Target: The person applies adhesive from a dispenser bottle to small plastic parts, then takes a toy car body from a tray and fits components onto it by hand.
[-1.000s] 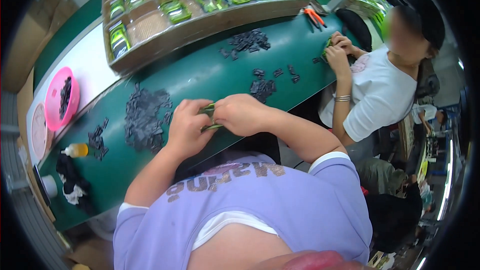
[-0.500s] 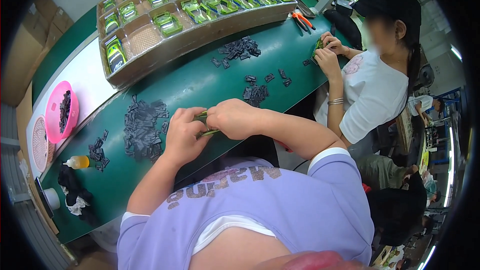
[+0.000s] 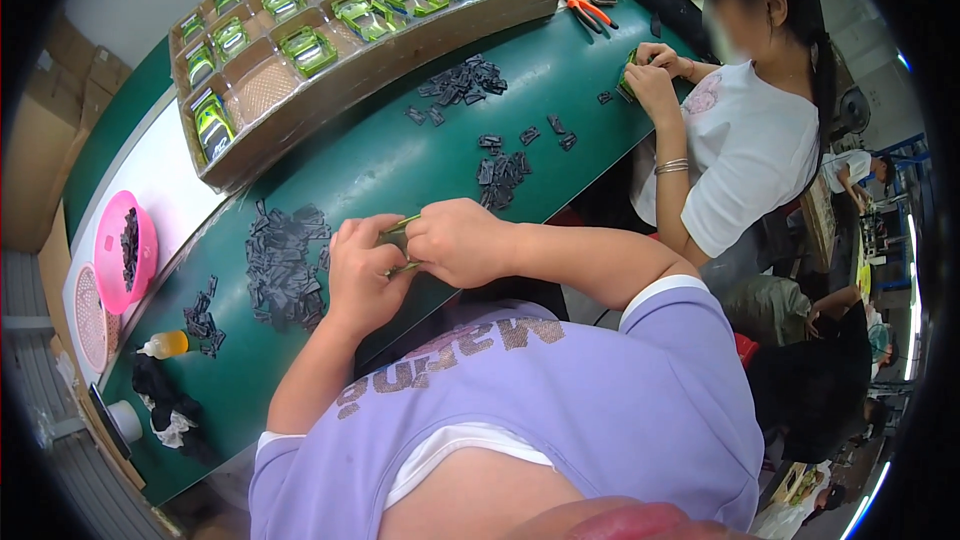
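Note:
My left hand (image 3: pixel 364 278) and my right hand (image 3: pixel 455 242) face each other over the near edge of the green table. Between them they grip a green plastic frame (image 3: pixel 405 222), its thin strips showing in the gap between my fingers; the rest is covered. Beside my left hand lies a large pile of small black plastic clips (image 3: pixel 283 265). A smaller heap of the same clips (image 3: pixel 500 180) sits just beyond my right hand.
At the back stands a cardboard tray (image 3: pixel 350 70) of green frames. Orange-handled pliers (image 3: pixel 588 12) lie near it. At left are a pink basket (image 3: pixel 140 275) and a small bottle of yellow liquid (image 3: pixel 168 344). A co-worker (image 3: pixel 740 130) handles a green piece at right.
The whole view has tilted slightly, shifting the tray and table in the picture. Both hands keep their grip on the green frame, and a little more of it shows between them.

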Available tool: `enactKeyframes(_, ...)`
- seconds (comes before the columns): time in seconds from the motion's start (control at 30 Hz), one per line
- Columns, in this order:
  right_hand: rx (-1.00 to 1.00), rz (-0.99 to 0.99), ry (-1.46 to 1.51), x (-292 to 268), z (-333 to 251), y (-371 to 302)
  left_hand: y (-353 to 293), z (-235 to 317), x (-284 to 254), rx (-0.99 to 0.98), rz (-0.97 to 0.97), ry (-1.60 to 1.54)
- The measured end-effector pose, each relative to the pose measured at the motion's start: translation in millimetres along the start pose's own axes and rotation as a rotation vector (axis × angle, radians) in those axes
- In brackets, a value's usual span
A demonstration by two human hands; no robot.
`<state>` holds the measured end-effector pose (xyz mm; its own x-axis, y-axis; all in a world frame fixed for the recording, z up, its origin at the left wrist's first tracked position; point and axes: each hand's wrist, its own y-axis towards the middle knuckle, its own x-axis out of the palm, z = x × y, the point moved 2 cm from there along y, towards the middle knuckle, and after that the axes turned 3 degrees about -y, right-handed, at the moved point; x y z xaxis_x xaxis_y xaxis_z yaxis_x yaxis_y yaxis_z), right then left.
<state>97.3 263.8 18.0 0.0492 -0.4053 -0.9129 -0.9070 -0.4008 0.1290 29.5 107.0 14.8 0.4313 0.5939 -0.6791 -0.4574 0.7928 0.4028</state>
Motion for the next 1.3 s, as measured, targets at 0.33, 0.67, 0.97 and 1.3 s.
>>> enactKeyframes(0.33,-0.062,0.397,0.079,17,-2,-19,5,1,-1,0.026,-0.046,-0.034)
enactKeyframes(0.67,-0.041,0.467,0.152,23,4,-18,12,-4,-3,-0.014,-0.097,-0.088)
enactKeyframes(0.97,-0.056,0.487,0.158,21,6,-17,12,-5,-4,-0.023,-0.099,-0.097)
enactKeyframes(1.3,-0.071,0.482,0.196,19,6,-18,9,-4,0,0.018,-0.052,-0.063)
